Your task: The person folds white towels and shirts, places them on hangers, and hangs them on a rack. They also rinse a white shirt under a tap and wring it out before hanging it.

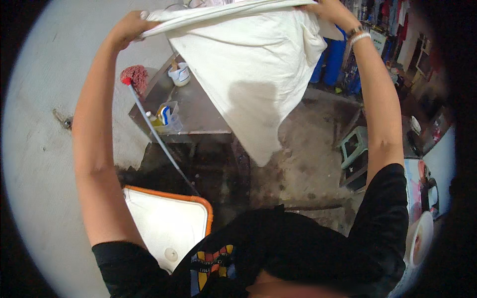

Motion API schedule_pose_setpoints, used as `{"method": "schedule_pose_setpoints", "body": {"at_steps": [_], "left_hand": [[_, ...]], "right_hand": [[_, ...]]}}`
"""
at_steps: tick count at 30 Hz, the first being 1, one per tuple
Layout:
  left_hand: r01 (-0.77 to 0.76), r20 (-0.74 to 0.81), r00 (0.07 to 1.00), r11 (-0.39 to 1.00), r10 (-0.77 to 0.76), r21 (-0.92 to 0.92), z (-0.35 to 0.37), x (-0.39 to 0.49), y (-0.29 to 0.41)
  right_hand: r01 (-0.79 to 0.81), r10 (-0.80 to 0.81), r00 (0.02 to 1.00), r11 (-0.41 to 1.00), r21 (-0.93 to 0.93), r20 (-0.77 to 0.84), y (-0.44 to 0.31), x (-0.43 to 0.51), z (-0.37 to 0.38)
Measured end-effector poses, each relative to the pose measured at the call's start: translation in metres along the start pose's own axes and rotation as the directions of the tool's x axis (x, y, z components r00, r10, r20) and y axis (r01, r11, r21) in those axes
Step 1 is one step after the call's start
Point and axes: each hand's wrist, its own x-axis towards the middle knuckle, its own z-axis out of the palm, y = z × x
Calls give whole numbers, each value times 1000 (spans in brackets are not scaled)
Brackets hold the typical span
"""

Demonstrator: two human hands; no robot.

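Observation:
A white cloth point(242, 48), perhaps a garment, hangs stretched between my raised arms near the top of the head view. My left hand point(130, 29) grips one end of its rolled upper edge. At the other end my right hand point(332, 14) holds the same edge, partly cut off by the top of the picture. The cloth tapers downward to a point, and a grey shadow lies across its lower half. Bracelets circle my right wrist.
Left of the cloth stands a dark table point(201, 108) with a white tub point(180, 75) and a plastic basket point(167, 121) of bottles. A mop point(156, 136) leans there. An orange-rimmed white board point(167, 219) is close below. A green stool point(353, 147) and blue barrels point(334, 61) stand right.

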Motion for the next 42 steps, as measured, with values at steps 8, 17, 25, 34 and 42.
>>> {"method": "schedule_pose_setpoints", "body": {"at_steps": [8,17,25,34,42], "left_hand": [[207,39,978,972,-204,-113,-20,10,-37],[62,24,998,969,-58,-237,-11,37,3],[-147,-319,937,989,140,2,-14,40,89],[-291,-121,951,955,283,-51,-24,11,66],[-211,-350,914,977,205,19,-22,44,49]], "right_hand": [[74,-145,952,964,255,271,-50,47,-84],[-130,82,976,963,-237,-200,-70,50,-133],[-229,77,857,943,-242,-509,-66,50,-167],[-220,14,776,943,-250,-631,-36,38,-186],[-310,140,830,921,-237,-540,-39,28,-210]]}}
